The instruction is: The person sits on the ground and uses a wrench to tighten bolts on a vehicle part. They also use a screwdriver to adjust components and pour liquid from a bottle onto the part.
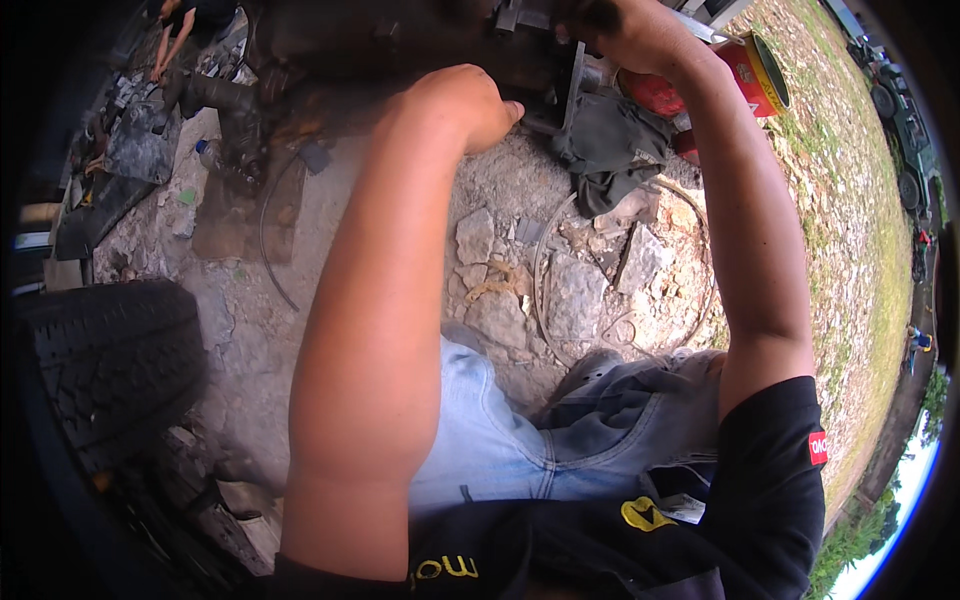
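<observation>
My left hand (468, 105) is curled closed at the lower side of a large dark metal vehicle part (400, 45). Its thumb points right, and whatever the fingers grip is hidden behind them. Higher and to the right, my right hand (645, 38) bends in against the same assembly, its darkened fingers closed near a metal block (520, 15). Shadow hides what those fingers hold. Between the two hands a flat metal bracket (572, 88) projects downward. A dark grey cloth (612, 140) lies just below the bracket.
Right of the cloth stands a red bucket (757, 78). A thin cable loop (538, 290) lies over broken stones. On the left are a large tyre (110, 360), a flat brown board (250, 215) and scattered metal parts. Another person (185, 25) works at the far left.
</observation>
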`<state>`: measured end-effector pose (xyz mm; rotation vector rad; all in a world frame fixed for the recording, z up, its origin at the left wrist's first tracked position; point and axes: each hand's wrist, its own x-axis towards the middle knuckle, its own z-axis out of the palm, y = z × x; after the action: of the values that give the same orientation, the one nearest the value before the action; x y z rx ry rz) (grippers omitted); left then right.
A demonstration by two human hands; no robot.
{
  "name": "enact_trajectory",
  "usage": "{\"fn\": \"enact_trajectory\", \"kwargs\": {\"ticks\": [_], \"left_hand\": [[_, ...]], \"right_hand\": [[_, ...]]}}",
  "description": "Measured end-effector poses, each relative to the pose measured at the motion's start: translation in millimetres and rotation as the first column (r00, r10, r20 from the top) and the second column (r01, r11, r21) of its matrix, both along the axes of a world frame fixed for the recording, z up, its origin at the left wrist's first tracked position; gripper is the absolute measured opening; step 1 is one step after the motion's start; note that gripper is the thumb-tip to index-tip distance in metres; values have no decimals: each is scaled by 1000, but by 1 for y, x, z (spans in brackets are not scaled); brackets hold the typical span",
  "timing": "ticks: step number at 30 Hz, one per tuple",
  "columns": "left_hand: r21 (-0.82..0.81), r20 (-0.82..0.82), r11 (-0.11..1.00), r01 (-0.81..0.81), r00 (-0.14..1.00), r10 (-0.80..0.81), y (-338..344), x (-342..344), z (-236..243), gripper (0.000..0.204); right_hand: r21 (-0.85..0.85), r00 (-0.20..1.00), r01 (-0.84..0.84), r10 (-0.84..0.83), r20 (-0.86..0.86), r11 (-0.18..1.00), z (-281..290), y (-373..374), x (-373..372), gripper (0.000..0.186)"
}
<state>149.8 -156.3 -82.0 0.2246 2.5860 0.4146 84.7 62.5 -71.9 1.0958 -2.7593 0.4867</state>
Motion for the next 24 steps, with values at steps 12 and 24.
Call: {"fn": "enact_trajectory", "kwargs": {"ticks": [12,24], "left_hand": [[-11,-14,1000,-5,1000,5,0,1,-2,63],[9,-35,1000,11,999,-10,-2,1,0,61]], "right_hand": [[129,994,108,-110,12,986,8,-4,14,15],[262,988,24,-63,141,965,11,0,19,20]]}}
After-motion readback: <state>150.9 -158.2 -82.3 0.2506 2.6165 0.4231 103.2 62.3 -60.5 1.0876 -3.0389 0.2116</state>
